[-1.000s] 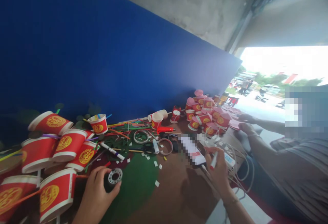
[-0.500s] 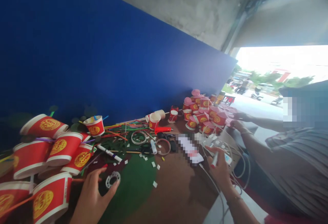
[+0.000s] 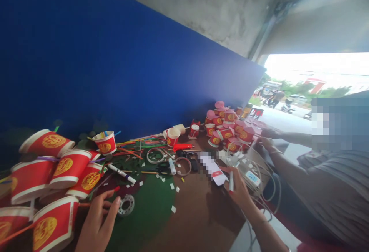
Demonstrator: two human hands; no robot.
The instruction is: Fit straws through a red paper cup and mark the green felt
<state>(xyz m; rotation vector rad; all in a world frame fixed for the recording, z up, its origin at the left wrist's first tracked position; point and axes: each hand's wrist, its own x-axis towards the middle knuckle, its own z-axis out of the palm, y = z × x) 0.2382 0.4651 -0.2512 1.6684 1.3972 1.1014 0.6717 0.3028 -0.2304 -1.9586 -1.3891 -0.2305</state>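
Note:
My left hand (image 3: 100,215) is low on the left, fingers curved and apart, with a small red item at its fingertips that looks like a marker cap. Just right of its thumb lies a white ring-shaped spool (image 3: 126,205). My right hand (image 3: 238,190) holds a white marker (image 3: 231,182) with a red end pointing down, beside a phone (image 3: 212,168) lying on the table. Red paper cups (image 3: 70,167) with gold emblems are stacked left of my left hand. A white pen (image 3: 122,173) lies above the spool.
Coloured sticks (image 3: 138,146), tape rings (image 3: 155,155), a red glue gun (image 3: 183,146) and white scraps lie across the table (image 3: 196,213). Pink-topped cups (image 3: 227,133) are heaped behind. A power strip (image 3: 251,177) with cables is at right, where a person (image 3: 325,175) reaches in.
My right hand has moved slightly left toward the phone, and the marker now points downward. My left hand has shifted a little left and down, its thumb away from the spool.

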